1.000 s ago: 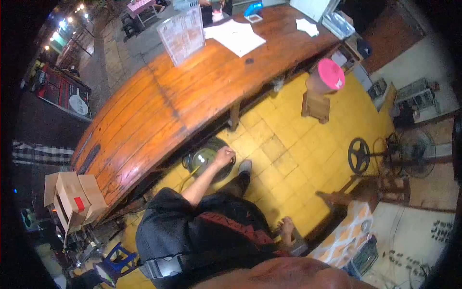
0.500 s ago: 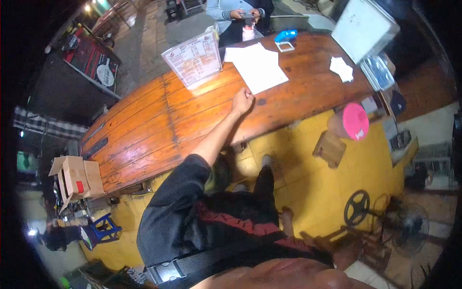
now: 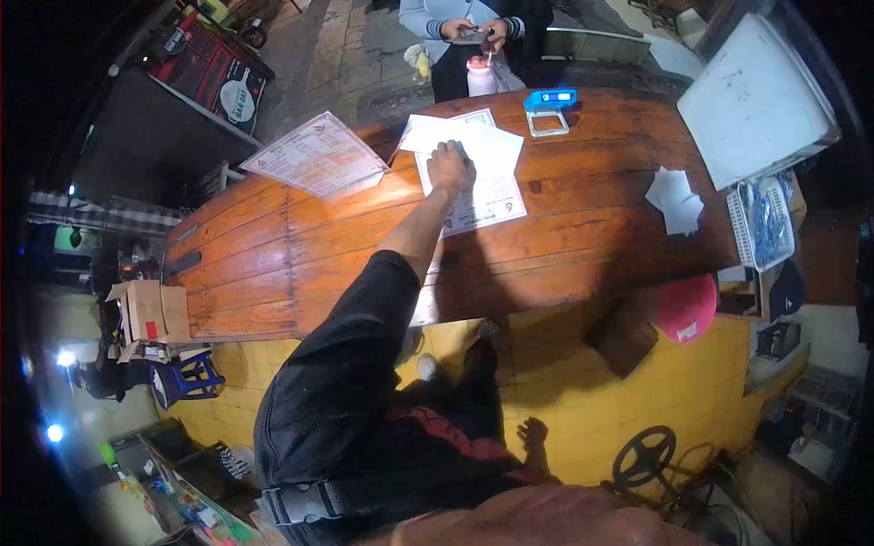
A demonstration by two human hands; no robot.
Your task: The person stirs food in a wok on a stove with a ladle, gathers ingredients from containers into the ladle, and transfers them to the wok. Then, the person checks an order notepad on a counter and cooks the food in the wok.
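My left hand [image 3: 449, 167] rests on white papers [image 3: 494, 150] on the wooden counter, its fingers bent and close together. Whether a sheet or a small thing is in its grip is hidden. Beneath the papers lies a printed menu sheet [image 3: 496, 202] with logos in its corners. Left of it stands a tilted menu card [image 3: 319, 156]. My right hand [image 3: 533, 432] hangs low by my side above the yellow floor, fingers apart, holding nothing.
A blue device with a white frame [image 3: 550, 107] and star-shaped white papers [image 3: 675, 200] lie on the wooden counter [image 3: 364, 264]. A white box [image 3: 756, 100] and a basket [image 3: 763, 223] stand at its right. Across it, a person holds a phone near a pink bottle [image 3: 481, 76].
My left hand has moved forward from beside the papers onto them. The camera view has shifted, and the printing on the lower sheet shows now. My right hand's spread fingers are clearer.
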